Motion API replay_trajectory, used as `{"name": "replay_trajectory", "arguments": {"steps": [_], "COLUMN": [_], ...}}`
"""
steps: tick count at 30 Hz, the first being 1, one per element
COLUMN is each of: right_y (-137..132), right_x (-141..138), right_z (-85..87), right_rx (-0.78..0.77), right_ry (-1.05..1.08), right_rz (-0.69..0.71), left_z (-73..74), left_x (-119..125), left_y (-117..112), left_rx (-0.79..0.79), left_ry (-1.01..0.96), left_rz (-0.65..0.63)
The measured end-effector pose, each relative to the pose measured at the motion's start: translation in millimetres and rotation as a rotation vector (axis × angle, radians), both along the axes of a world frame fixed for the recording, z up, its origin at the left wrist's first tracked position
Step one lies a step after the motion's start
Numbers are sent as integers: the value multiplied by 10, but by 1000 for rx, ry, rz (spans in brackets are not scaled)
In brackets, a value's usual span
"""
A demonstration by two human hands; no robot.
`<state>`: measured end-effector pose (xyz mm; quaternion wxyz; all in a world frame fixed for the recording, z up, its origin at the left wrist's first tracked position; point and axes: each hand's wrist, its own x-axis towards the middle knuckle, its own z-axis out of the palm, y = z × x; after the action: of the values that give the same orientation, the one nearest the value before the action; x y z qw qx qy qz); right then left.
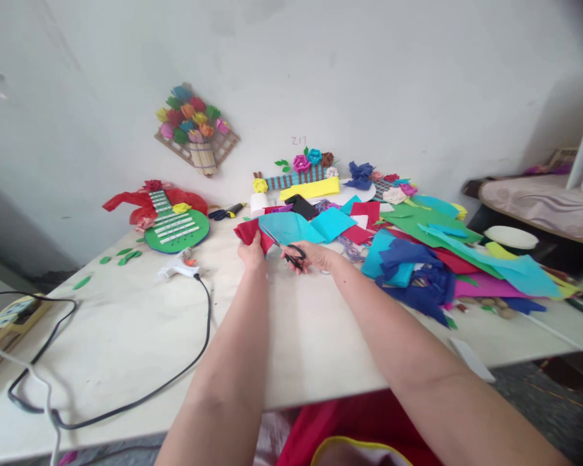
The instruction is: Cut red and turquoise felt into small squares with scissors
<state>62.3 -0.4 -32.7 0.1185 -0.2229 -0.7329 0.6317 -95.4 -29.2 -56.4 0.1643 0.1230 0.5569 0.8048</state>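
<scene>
My left hand (pixel 252 251) is closed on a folded piece of red paper (pixel 247 230), thumb on top. In my right hand (pixel 306 255) is a pair of scissors (pixel 295 255) with black handles. The blades point up and left and meet the red paper's right edge; whether they are parted I cannot tell. Just behind the blades lies a sheet of light blue paper (pixel 291 228), and a second light blue piece (pixel 333 224) is to its right.
A hot glue gun (pixel 179 266) lies left, its black cord looping across the table. Behind it are a green guitar-shaped craft (pixel 177 231) and pliers (pixel 227 211). Coloured paper scraps (pixel 418 259) heap up at right. A power strip (pixel 10 317) sits at the left edge.
</scene>
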Motion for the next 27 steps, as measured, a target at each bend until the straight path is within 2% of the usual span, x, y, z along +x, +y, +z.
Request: {"name": "replay_trajectory", "arguments": {"steps": [19,27], "right_y": [-65,-67], "right_x": [-5,-7], "right_z": [28,27], "right_rx": [38,73], "right_ry": [-19,-14], "right_rz": [-16,-3], "left_z": [-108,-126], "left_x": [-126,-166], "left_y": [56,55], "left_rx": [-22,-128], "left_ry": [114,238], "left_rz": [49,94]}}
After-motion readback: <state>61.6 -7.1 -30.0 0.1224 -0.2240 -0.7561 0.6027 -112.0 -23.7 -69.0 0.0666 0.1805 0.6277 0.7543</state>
